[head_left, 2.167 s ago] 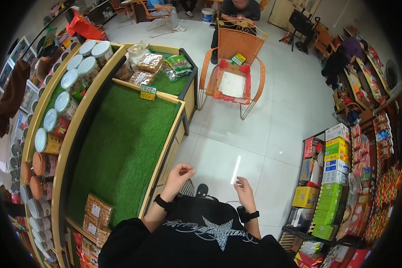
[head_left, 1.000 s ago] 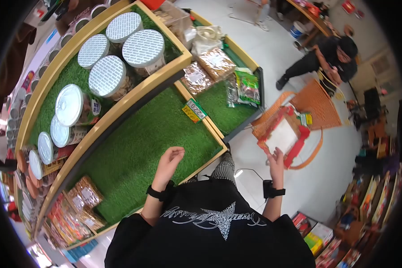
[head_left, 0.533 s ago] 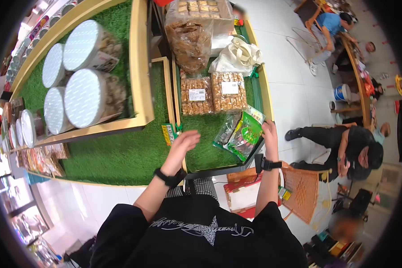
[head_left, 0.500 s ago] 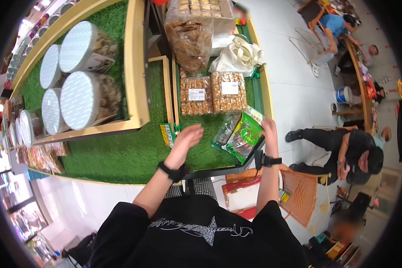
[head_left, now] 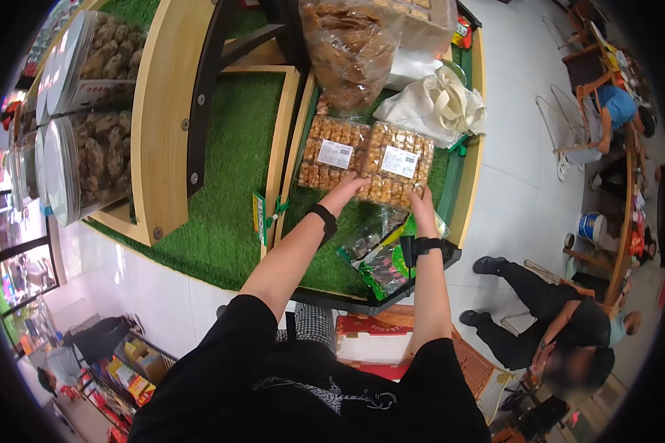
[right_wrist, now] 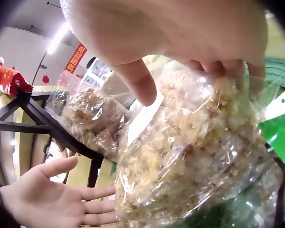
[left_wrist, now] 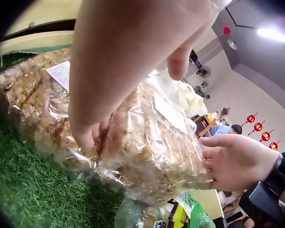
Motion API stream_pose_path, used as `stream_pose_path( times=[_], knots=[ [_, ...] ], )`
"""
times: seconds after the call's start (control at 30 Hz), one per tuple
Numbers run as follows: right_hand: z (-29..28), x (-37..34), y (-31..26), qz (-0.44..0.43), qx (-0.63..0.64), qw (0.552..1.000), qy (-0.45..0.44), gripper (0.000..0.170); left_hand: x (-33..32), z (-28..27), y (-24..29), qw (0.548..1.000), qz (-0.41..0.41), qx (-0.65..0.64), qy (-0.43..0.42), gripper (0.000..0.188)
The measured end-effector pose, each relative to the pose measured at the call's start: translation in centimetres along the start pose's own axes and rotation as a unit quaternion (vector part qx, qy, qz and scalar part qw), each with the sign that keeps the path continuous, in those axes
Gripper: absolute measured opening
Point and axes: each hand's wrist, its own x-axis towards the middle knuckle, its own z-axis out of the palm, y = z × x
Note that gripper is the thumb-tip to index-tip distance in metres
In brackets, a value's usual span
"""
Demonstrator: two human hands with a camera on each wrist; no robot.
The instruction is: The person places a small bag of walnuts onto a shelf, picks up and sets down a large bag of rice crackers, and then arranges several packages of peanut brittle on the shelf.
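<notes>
Two clear-wrapped packs of golden-brown puffed snack pieces, each with a white label, lie side by side on green artificial turf in the head view. My left hand (head_left: 346, 192) reaches to the seam between the left pack (head_left: 333, 153) and the right pack (head_left: 397, 165). In the right wrist view, the left hand's (right_wrist: 54, 199) fingers are straight against the right pack's side, thumb raised apart. At that pack's opposite side, my right hand (head_left: 423, 213) touches it with extended fingers (left_wrist: 210, 165). Some fingertips are hidden by the wrapper and the hands.
Green snack bags (head_left: 386, 258) lie just in front of the packs. A cream cloth bag (head_left: 428, 111) and a large bag of brown snacks (head_left: 353, 48) stand behind. A wooden rim (head_left: 471, 184) edges the display; jars (head_left: 89, 159) stand on a raised shelf at left.
My hands have moved from apart over the display to the two sides of the right pack. The view has turned and come closer to the packs.
</notes>
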Motion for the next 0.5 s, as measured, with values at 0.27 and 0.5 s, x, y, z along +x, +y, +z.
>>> stream_pose_path(
  times=[0.27,0.5],
  knots=[
    [0.5,-7.6,-0.1,-0.012,0.054,0.998,0.007,0.034,-4.5,-2.3,-0.5,0.995,0.061,0.074,0.023,0.042],
    [4.9,-19.8,-2.6,-0.017,0.134,0.990,-0.024,0.046,-18.5,-6.6,-1.5,0.966,0.248,0.066,0.030,0.036]
  ],
)
